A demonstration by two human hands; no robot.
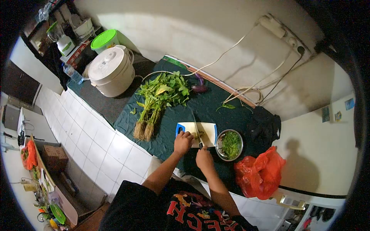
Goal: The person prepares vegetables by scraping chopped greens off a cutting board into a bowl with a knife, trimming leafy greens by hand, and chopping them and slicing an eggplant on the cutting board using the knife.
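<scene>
My right hand (204, 158) is closed round the dark handle of a kitchen knife (197, 125), its blade pointing away from me across a white cutting board (209, 130) with blue ends. At the board's left side my left hand (184, 142) has its fingers curled close to the blade. A small greenish-brown piece (198, 134) lies by those fingertips, too small to name. Just right of the board stands a steel bowl (241, 144) holding finely chopped greens (231, 145).
Leafy greens with roots (163, 92) lie at the left of the dark tablecloth, with a purple eggplant (199, 89) beyond. A red plastic bag (259, 175) sits at the right front edge. A white rice cooker (110, 71) stands back left; a cable (216, 61) crosses behind.
</scene>
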